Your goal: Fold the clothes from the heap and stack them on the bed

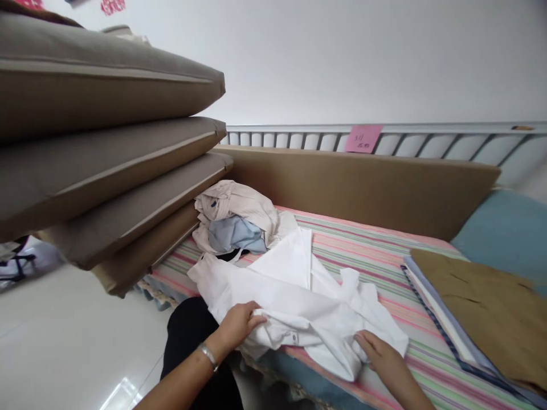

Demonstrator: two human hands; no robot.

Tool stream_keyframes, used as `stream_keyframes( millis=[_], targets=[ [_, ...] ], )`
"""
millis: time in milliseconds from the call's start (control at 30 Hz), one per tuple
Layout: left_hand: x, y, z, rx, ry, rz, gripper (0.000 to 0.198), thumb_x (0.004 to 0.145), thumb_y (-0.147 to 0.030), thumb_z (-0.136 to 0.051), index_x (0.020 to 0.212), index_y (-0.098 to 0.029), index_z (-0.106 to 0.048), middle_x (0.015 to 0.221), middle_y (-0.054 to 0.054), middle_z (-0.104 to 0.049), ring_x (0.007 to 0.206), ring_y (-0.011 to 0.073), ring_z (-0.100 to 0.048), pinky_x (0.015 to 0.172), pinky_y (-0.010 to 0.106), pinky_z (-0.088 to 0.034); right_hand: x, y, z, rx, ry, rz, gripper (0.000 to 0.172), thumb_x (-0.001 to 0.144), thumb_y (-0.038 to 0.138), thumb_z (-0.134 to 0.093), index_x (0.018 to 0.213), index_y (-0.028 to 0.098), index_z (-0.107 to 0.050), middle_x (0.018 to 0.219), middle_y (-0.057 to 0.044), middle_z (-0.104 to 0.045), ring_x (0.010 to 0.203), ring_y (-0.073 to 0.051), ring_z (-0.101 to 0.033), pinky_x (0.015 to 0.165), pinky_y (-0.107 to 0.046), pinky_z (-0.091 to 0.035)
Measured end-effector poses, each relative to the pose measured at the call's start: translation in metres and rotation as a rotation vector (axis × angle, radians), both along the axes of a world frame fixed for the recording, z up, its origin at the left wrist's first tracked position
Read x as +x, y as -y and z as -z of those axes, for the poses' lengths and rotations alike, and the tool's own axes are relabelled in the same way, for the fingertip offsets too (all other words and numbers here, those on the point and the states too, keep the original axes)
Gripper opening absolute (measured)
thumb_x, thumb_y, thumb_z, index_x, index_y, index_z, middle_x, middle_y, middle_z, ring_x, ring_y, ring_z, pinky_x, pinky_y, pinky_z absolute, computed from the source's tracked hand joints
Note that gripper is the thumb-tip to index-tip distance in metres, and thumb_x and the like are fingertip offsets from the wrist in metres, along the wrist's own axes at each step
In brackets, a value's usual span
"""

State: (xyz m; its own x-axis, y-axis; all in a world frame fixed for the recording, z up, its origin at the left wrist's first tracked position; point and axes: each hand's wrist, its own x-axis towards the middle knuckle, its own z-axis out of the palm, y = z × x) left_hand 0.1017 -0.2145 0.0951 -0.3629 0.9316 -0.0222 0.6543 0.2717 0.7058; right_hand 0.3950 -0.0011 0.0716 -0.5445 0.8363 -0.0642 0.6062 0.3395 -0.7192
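Note:
A white shirt (294, 302) lies loosely spread over the striped bed cover, its near edge at the front of the bed. My left hand (239, 326) pinches the cloth near the collar, where a small label shows; a silver bracelet circles that wrist. Farther right, my right hand (376, 350) grips another part of the same shirt between thumb and fingers. Behind the shirt rests a crumpled heap with a beige striped garment (243, 205) and a light blue garment (237, 233). To the right sits a stack of folded clothes (491, 313), brown on top.
Thick grey-brown cushions (106, 165) are piled high at the left. Along the back, a long brown cushion (350, 182) leans against a metal rail with a pink note (364, 138). A blue cushion (508, 233) stands at the right. The striped cover (363, 239) runs beneath the clothes.

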Motion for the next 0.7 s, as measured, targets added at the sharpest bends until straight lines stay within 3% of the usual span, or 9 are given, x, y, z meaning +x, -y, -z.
stream_keyframes(
  millis=[100, 267, 367, 433, 500, 567, 633, 700],
  targets=[
    [-0.014, 0.011, 0.009, 0.031, -0.005, -0.04, 0.033, 0.079, -0.04, -0.057, 0.103, -0.019, -0.063, 0.078, 0.003, -0.067, 0.072, 0.0176, -0.06, 0.067, 0.027, -0.044, -0.003, 0.002, 0.007, -0.004, 0.006, 0.038, 0.033, 0.068, 0.054, -0.044, 0.06, 0.024, -0.056, 0.065, -0.001, -0.065, 0.066, -0.021, -0.057, 0.06, -0.029, -0.045],
    [-0.036, 0.055, 0.006, 0.213, -0.141, -0.143, 0.023, 0.084, -0.035, -0.05, 0.098, -0.021, -0.063, 0.095, 0.007, -0.067, 0.089, 0.0193, -0.061, 0.083, 0.032, -0.048, -0.01, -0.004, -0.001, 0.005, 0.04, 0.036, 0.035, 0.068, 0.054, -0.042, 0.056, 0.024, -0.054, 0.057, 0.0, -0.062, 0.061, -0.019, -0.055, 0.055, -0.027, -0.042],
    [-0.03, 0.085, 0.012, 0.232, -0.336, -0.083, 0.026, 0.083, -0.03, -0.053, 0.107, -0.025, -0.06, 0.11, 0.008, -0.063, 0.107, 0.0228, -0.056, 0.094, 0.04, -0.045, -0.012, -0.007, 0.0, 0.007, 0.063, 0.036, 0.035, 0.068, 0.053, -0.041, 0.055, 0.023, -0.054, 0.055, 0.0, -0.06, 0.059, -0.019, -0.054, 0.054, -0.027, -0.041],
    [-0.019, 0.095, 0.023, 0.185, -0.447, 0.002, 0.042, 0.079, -0.022, -0.057, 0.121, -0.029, -0.052, 0.127, 0.007, -0.055, 0.12, 0.0263, -0.046, 0.098, 0.046, -0.041, -0.014, -0.007, 0.001, 0.005, 0.082, 0.03, 0.035, 0.068, 0.053, -0.04, 0.055, 0.023, -0.054, 0.055, 0.0, -0.06, 0.058, -0.019, -0.054, 0.054, -0.028, -0.041],
    [-0.009, 0.093, 0.035, 0.115, -0.521, 0.04, 0.063, 0.075, -0.01, -0.056, 0.132, -0.032, -0.041, 0.141, 0.005, -0.041, 0.13, 0.0289, -0.034, 0.098, 0.05, -0.041, -0.015, -0.006, 0.002, 0.002, 0.093, 0.026, 0.036, 0.068, 0.053, -0.04, 0.055, 0.023, -0.055, 0.055, 0.0, -0.06, 0.058, -0.019, -0.054, 0.054, -0.028, -0.041],
    [-0.004, 0.081, 0.045, 0.081, -0.548, 0.022, 0.068, 0.072, -0.001, -0.049, 0.132, -0.033, -0.041, 0.145, 0.003, -0.034, 0.134, 0.0291, -0.028, 0.097, 0.05, -0.041, -0.017, -0.004, -0.001, 0.002, 0.088, 0.034, 0.036, 0.068, 0.053, -0.04, 0.055, 0.023, -0.055, 0.056, 0.0, -0.061, 0.058, -0.019, -0.055, 0.054, -0.028, -0.042],
    [-0.008, 0.064, 0.048, 0.106, -0.519, 0.006, 0.053, 0.074, 0.0, -0.044, 0.117, -0.03, -0.056, 0.141, 0.003, -0.042, 0.132, 0.0271, -0.033, 0.099, 0.047, -0.041, -0.016, -0.002, -0.008, 0.013, 0.073, 0.046, 0.035, 0.069, 0.052, -0.041, 0.055, 0.023, -0.056, 0.056, 0.0, -0.061, 0.059, -0.019, -0.055, 0.053, -0.028, -0.042],
    [-0.019, 0.049, 0.042, 0.169, -0.429, 0.006, 0.035, 0.08, -0.005, -0.042, 0.099, -0.025, -0.065, 0.127, 0.005, -0.056, 0.121, 0.0229, -0.048, 0.097, 0.039, -0.044, -0.011, 0.001, -0.019, 0.041, 0.043, 0.059, 0.035, 0.07, 0.051, -0.042, 0.055, 0.023, -0.056, 0.055, 0.0, -0.061, 0.059, -0.019, -0.056, 0.053, -0.027, -0.043]
  ],
)
